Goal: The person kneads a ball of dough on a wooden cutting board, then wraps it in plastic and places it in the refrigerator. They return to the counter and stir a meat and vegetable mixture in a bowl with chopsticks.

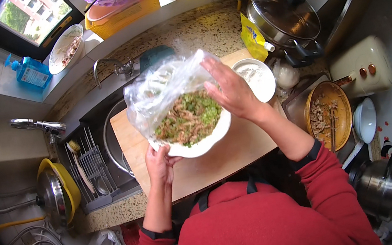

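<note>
A white bowl (200,150) with a scalloped rim is held up over a wooden cutting board (208,175). It contains a mix of shredded brown food and chopped greens (189,119). My left hand (160,165) grips the bowl's near left rim, thumb on top. Clear plastic film (158,86) covers the far left part of the bowl and hides the food there. My right hand (232,93) is at the bowl's right side, its fingertips on the raised edge of the film. Beside that hand stands a white bowl of white powder (256,77).
A sink with a dish rack (92,163) lies to the left. At right are a yellow pan with food and chopsticks (329,115), a lidded steel pot (283,14) and a yellow spouted pouch (254,38). Blue pump bottle (32,74) and food bowl (67,48) stand on the sill.
</note>
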The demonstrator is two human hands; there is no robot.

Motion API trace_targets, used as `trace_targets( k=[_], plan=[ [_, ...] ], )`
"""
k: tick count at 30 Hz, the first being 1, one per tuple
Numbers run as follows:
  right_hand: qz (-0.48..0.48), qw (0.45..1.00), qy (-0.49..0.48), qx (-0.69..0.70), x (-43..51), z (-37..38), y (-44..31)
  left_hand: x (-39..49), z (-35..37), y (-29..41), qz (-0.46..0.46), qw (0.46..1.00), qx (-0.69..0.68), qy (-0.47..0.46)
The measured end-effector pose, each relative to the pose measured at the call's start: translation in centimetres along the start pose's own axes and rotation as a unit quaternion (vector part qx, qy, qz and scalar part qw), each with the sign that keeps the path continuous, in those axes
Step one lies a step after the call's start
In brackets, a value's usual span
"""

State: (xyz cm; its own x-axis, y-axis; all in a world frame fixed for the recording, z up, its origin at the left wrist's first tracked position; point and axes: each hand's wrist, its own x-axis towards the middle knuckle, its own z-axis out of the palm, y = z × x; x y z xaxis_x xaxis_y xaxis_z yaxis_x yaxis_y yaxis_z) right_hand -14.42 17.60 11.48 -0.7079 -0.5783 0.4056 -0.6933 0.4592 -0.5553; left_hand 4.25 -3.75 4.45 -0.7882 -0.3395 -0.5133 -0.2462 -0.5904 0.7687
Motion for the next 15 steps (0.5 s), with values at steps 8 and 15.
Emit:
trace_targets(
  k=[8, 15],
  plan=[
    [0.019, 0.998, -0.059, 0.015, -3.3, 2.0, 0.0, -4.7, -1.8, -5.0, -0.020, 0.996, -0.085, 0.025],
    [0.005, 0.998, -0.054, 0.029, -2.8, 3.5, 0.7, -4.9, -2.2, -6.5, -0.015, 0.996, -0.083, 0.024]
  ],
)
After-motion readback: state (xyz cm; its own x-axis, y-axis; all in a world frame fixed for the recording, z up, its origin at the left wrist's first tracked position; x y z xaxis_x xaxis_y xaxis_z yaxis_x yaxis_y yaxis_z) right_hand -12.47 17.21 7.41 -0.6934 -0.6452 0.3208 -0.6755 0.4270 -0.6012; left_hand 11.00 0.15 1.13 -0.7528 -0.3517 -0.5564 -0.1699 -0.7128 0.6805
